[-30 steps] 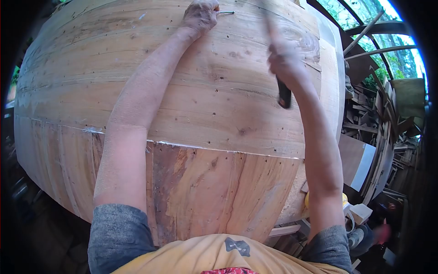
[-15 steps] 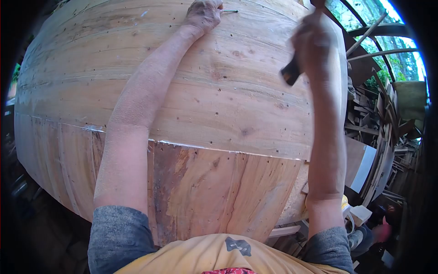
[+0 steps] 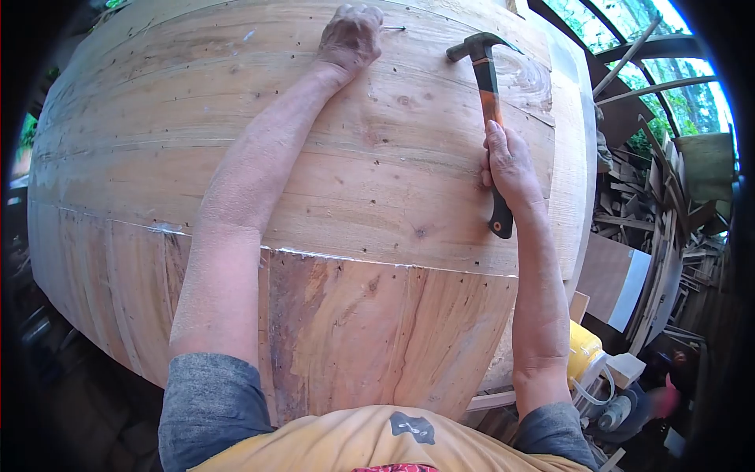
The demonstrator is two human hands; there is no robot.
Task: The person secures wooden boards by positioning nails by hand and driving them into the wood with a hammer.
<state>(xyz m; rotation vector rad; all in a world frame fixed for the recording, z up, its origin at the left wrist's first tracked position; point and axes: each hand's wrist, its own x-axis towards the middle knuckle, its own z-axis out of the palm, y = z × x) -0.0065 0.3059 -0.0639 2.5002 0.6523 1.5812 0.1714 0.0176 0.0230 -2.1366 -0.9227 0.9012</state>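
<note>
My left hand (image 3: 351,38) is closed at the top of the wooden planking (image 3: 393,181), its fingers wrapped round a thin metal piece (image 3: 395,29) like a nail or punch, whose end sticks out to the right. Right of it, my right hand (image 3: 510,161) grips a claw hammer (image 3: 486,82) with a black and orange handle. The hammer's head lies up and left of that hand, near the planking, and the butt points down. Small dark holes or fastener heads dot the planks.
Scrap wood (image 3: 629,197) is piled at the right beyond the planking's edge. A yellow container (image 3: 583,346) with a white handle stands at the lower right, near a white block (image 3: 625,368). Curved frame bars (image 3: 653,49) cross the upper right.
The hammer and my right hand, blurred in motion earlier, have come down and now show sharply. My left hand has shifted slightly down with the metal piece.
</note>
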